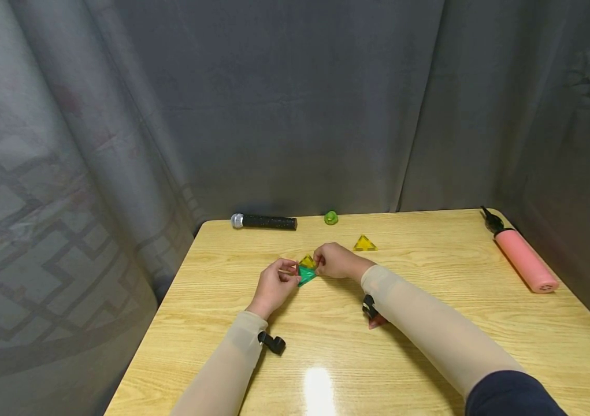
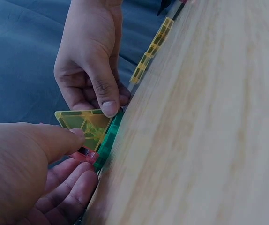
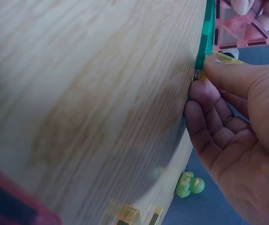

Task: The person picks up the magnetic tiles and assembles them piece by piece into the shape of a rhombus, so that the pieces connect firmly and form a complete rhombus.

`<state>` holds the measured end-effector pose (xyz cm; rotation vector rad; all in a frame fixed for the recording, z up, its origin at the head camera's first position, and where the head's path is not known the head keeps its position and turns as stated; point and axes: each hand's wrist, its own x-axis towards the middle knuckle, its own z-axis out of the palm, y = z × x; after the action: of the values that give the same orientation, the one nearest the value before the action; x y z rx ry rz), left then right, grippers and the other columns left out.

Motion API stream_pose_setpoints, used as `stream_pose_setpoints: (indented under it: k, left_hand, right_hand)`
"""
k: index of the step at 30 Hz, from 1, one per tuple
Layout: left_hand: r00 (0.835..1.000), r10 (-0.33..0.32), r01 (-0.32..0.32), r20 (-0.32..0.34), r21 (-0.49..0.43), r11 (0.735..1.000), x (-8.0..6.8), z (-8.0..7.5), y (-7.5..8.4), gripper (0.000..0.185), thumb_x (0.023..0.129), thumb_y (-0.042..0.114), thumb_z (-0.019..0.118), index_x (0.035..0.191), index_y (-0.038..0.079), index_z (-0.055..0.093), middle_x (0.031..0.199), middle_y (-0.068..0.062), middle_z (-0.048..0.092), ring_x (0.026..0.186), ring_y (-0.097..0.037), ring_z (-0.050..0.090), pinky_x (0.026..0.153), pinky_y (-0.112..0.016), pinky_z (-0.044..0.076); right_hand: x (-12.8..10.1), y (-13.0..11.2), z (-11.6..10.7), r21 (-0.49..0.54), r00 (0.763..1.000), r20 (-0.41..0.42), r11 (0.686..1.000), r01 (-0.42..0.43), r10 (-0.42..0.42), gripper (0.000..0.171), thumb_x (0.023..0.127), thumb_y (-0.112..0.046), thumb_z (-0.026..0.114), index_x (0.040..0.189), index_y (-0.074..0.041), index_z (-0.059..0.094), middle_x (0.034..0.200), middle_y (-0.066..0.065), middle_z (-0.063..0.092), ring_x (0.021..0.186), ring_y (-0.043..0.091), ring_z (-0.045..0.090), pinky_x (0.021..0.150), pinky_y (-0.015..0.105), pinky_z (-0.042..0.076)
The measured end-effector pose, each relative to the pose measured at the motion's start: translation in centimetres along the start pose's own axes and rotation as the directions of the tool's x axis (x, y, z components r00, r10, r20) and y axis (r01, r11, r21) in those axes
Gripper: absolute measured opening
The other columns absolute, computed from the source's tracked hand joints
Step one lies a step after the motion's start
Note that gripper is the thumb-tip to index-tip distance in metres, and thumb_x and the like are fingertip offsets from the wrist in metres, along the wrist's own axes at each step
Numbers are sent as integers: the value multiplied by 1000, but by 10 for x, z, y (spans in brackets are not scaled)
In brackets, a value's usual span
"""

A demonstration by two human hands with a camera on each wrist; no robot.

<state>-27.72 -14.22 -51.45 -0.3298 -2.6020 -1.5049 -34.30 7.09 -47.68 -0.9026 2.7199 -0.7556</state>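
Head view, left hand [image 1: 274, 284], right hand [image 1: 335, 261], both pinching tile pyramid [image 1: 307, 270], table [image 1: 430, 323]

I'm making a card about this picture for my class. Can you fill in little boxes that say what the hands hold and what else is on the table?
Left hand: pinches a pink triangle tile
Right hand: pinches a yellow triangle tile
Under them: green triangle tile flat on the wooden table
Spare tile: another yellow triangle, lying apart
Far edge: microphone, small green toy
Right side: pink hand pump
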Motion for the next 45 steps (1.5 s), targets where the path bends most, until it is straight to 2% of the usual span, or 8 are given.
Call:
stream_pose_setpoints:
  k: [11, 23, 35, 45]
  left_hand:
    - [1000, 3, -3, 17, 11, 1000, -1, -1, 2, 33, 85, 14, 76, 115, 15, 63, 101, 1, 64, 78, -9, 65, 67, -24, 55]
    - [999, 14, -14, 35, 1, 1000, -2, -2, 3, 32, 86, 15, 75, 116, 15, 64, 102, 1, 64, 80, -11, 66, 68, -25, 55]
    - [999, 10, -12, 32, 38, 999, -2, -1, 0, 36, 85, 17, 76, 118, 14, 64, 105, 0, 63, 77, -9, 65, 66, -26, 55]
    - [999, 25, -27, 45, 30, 999, -4, -1, 2, 39, 85, 18, 76, 121, 14, 62, 118, -5, 56, 77, -11, 65, 64, -25, 55]
  right_hand:
    - [-1, 1, 0, 2, 1000, -5, 1000, 7, -7, 13, 82, -13, 78, 81, -14, 66, 71, -6, 59, 66, 11, 54, 64, 28, 46]
    - [0, 1, 0, 10, 1000, -1, 1000, 8, -8, 11, 82, -13, 78, 84, -12, 68, 72, -5, 59, 67, 11, 54, 66, 28, 47]
    - [0, 2, 0, 30, 1000, 17, 1000, 1, -1, 10, 83, -15, 78, 86, -14, 68, 74, -6, 60, 68, 12, 55, 64, 28, 48]
    - [0, 3, 0, 55, 999, 29, 998, 10, -12, 9, 83, -13, 77, 87, -14, 68, 76, -6, 61, 70, 11, 56, 66, 28, 49]
